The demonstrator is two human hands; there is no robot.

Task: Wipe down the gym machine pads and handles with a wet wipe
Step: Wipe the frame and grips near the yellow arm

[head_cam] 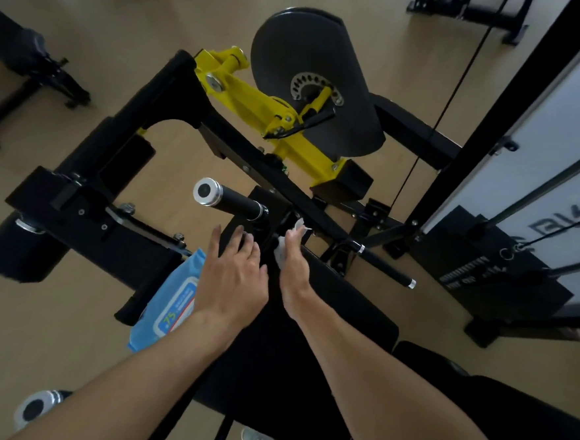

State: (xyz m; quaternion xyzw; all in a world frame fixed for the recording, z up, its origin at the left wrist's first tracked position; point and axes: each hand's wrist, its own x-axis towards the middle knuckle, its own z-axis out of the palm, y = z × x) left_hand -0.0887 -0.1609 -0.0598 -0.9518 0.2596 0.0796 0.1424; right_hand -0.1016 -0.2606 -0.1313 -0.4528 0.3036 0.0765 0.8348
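Observation:
My right hand (294,271) grips a crumpled white wet wipe (288,245) and presses it against the black frame at the far end of the seat pad (337,312). My left hand (233,277) rests open, fingers spread, on the black frame just below the chrome-capped handle (228,200). A second thin black handle (386,266) sticks out to the right of my right hand. A blue pack of wipes (169,300) lies on the pad's left edge, partly under my left forearm.
A yellow lever arm (272,115) and a large dark roller pad (323,71) stand beyond the hands. The weight stack with cable (505,255) is on the right. Another black pad (15,252) sits at left. Other benches stand on the wooden floor.

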